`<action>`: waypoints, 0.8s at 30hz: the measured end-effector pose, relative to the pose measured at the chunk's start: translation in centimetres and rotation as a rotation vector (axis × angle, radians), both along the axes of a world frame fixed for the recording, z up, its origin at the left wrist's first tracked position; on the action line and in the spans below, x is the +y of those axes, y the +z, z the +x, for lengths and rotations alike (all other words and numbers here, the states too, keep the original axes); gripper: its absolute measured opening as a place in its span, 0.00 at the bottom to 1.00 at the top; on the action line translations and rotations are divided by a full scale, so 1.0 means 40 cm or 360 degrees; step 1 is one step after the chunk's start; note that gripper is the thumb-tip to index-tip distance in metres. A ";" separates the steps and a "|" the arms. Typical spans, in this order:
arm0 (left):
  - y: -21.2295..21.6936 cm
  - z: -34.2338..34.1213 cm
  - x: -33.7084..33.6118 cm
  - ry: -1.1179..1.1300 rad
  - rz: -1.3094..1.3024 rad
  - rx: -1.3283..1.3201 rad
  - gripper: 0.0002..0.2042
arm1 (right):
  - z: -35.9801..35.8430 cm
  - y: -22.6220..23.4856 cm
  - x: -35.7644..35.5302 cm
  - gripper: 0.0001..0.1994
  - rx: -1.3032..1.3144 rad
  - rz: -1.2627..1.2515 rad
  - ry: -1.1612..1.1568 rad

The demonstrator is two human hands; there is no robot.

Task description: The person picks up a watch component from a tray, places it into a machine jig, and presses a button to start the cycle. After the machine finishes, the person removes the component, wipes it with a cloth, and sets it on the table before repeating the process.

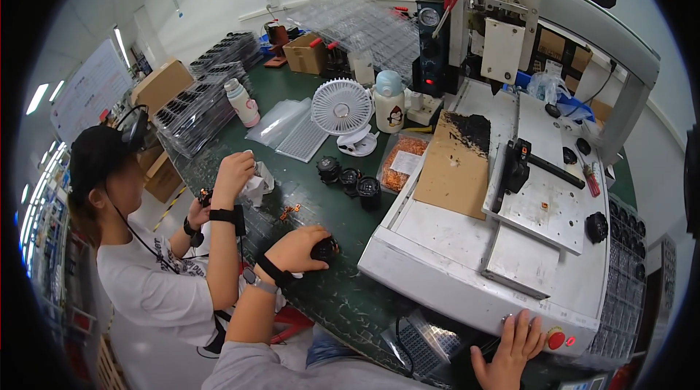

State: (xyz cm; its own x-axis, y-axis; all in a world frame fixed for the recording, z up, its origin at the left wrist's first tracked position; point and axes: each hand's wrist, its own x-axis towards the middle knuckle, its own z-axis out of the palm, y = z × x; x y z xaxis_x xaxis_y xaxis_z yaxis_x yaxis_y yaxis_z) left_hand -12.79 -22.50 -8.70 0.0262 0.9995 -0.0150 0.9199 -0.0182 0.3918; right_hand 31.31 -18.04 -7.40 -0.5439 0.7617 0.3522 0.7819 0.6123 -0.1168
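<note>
My left hand (295, 250) is closed round a small black round plastic part (325, 248) on the green table, its fingers hiding much of the part. Just beyond it stand several similar black round housings (350, 182), grouped together. My right hand (509, 350) lies against the front panel of a white bench machine (437, 277), fingers stretched out and nothing held. One fingertip touches or covers a small round button (506, 318). Right of that hand are a red stop button (556, 339) and a lit red display. On the machine's sliding plate sits a black clamp fixture (518, 167).
At my left a co-worker (157, 259) holds a small dark part. Orange pieces (289, 211) lie between us. Farther back are a white fan (343, 109), a bottle (389, 102), a bag of orange parts (402, 161) and stacked clear trays (197, 113). Cardboard (453, 171) covers part of the machine bed.
</note>
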 end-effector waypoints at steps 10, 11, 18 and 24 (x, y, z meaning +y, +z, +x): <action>0.000 -0.024 0.024 -0.0045 -0.0037 0.0127 0.30 | 0.001 0.001 0.000 0.34 0.0005 0.0039 -0.0032; 0.000 -0.027 0.014 -0.0051 -0.0062 0.0131 0.32 | 0.002 0.000 0.001 0.34 -0.0005 0.0031 -0.0036; 0.275 0.152 0.057 -0.0309 0.0498 -0.0115 0.35 | 0.000 -0.014 0.001 0.33 0.0054 0.0052 -0.0016; 0.380 0.374 0.434 -0.0227 0.0044 0.0460 0.26 | 0.013 -0.013 0.005 0.33 0.0071 0.0104 0.0008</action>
State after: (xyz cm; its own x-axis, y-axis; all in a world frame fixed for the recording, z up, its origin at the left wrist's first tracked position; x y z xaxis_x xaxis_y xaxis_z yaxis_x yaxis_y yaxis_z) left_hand 2.19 -5.15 6.51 0.1648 0.9862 -0.0153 0.9803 -0.1621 0.1125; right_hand 31.83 -17.84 -7.92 -0.5302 0.7336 0.4250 0.7738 0.6236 -0.1111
